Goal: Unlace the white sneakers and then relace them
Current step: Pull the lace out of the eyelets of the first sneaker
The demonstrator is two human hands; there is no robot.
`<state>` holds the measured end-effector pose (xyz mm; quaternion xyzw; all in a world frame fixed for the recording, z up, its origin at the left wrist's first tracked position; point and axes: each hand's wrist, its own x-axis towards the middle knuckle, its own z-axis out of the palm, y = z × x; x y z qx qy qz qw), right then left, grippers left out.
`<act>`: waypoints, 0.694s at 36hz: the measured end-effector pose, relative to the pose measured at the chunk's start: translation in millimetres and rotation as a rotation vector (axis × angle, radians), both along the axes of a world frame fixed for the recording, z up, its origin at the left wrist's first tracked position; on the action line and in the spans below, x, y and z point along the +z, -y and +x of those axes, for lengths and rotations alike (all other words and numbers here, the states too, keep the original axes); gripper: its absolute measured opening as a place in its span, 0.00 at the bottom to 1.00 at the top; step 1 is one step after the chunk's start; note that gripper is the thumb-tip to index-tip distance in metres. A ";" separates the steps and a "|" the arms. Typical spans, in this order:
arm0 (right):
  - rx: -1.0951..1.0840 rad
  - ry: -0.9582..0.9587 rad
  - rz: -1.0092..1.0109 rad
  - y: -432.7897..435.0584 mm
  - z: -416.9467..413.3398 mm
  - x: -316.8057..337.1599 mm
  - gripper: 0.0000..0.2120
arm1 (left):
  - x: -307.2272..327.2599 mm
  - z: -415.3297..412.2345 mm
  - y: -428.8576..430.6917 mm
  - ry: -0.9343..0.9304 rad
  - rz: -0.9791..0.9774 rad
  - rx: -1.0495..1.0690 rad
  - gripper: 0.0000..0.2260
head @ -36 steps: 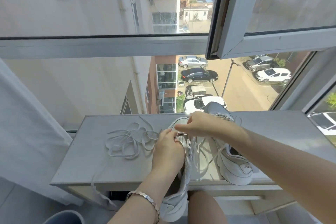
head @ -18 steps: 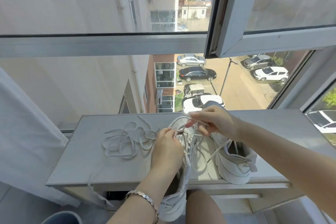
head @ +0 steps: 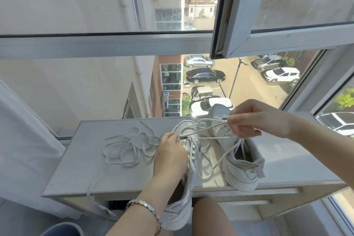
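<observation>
Left hand (head: 170,153): curled on the near sneaker (head: 180,214), thumb and forefinger pinched at its toe-end eyelets to steady it.
Right hand (head: 254,119): fingertips pinched on the lace (head: 206,129), raised above the far sneaker (head: 242,168).
Lace: ran taut from the eyelet under the left fingers, up and right to the pinch. Its slack looped down between the two sneakers.
Near sneaker: toe on the table (head: 76,159), heel hanging past the front edge toward the lap. The eyelets in view looked empty.
Far sneaker: flat on the table, just beside the near one. Strands crossed its opening, and I could not tell whose they were.
Loose lace (head: 128,145): heaped on the table, left of the left hand and free of both sneakers.
Change: a second before, the right hand was close against the left at the eyelet. It had since drawn up and away to the right, so the lace between the hands had lengthened. The left hand and both sneakers had kept their places.
Meaning: a length had been pulled through one eyelet. With one lace already off and the eyelets bare, this was probably an early crossing of the relacing. The last of the unlacing could not be ruled out.
</observation>
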<state>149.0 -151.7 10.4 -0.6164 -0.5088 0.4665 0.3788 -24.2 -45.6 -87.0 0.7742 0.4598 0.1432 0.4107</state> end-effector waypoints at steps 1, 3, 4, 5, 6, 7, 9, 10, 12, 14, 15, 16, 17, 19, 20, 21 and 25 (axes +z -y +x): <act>0.020 0.117 -0.066 2.4 0.9 -0.7 0.16 | 0.4 0.7 0.9 -0.005 0.001 0.001 0.18; 0.035 0.283 -0.099 6.2 2.5 -4.1 0.16 | 1.2 0.9 1.9 -0.021 0.007 0.001 0.18; 0.021 0.307 -0.059 8.0 3.1 -4.7 0.16 | 1.6 0.8 2.1 -0.026 0.009 0.001 0.18; -0.001 0.303 -0.002 9.9 4.5 -4.7 0.18 | 1.9 0.6 2.0 -0.028 0.009 0.000 0.18; -0.032 0.277 0.060 11.9 7.1 -4.4 0.22 | 2.5 0.4 1.9 -0.027 0.009 0.000 0.18; -0.078 0.221 0.108 14.1 11.5 -4.6 0.26 | 3.1 0.3 1.9 -0.027 0.009 0.000 0.18; -0.182 0.059 0.155 18.9 20.8 -4.9 0.30 | 4.1 0.7 2.0 -0.034 0.012 0.000 0.18; -0.218 0.003 0.141 20.9 24.0 -5.1 0.29 | 4.2 0.8 2.3 -0.041 0.015 -0.001 0.18; -0.241 0.018 0.050 23.1 27.1 -8.1 0.22 | 4.6 1.0 2.8 -0.052 0.015 0.000 0.18; -0.228 0.066 -0.031 24.6 28.5 -9.3 0.17 | 5.3 1.0 2.9 -0.058 0.012 -0.001 0.18; -0.240 0.066 -0.039 25.6 29.0 -8.8 0.16 | 5.6 0.9 2.9 -0.059 0.013 -0.002 0.18; -0.274 0.039 -0.024 26.5 29.7 -7.3 0.16 | 5.8 0.9 2.8 -0.058 0.015 -0.001 0.18; -0.328 -0.020 0.014 27.6 30.6 -5.0 0.17 | 5.7 0.9 2.8 -0.054 0.015 -0.001 0.18; -0.442 -0.185 0.110 29.3 35.7 -3.3 0.21 | 5.1 1.4 2.7 -0.048 0.013 -0.006 0.18; -0.496 -0.260 0.144 29.3 37.8 -2.8 0.23 | 5.2 1.4 2.9 -0.050 0.012 -0.012 0.18; -0.541 -0.300 0.150 28.5 39.7 -3.4 0.25 | 5.3 1.4 3.0 -0.055 0.009 -0.017 0.18; -0.613 0.417 -0.202 14.2 43.9 -13.9 0.26 | 7.0 1.3 3.9 -0.067 -0.001 -0.020 0.19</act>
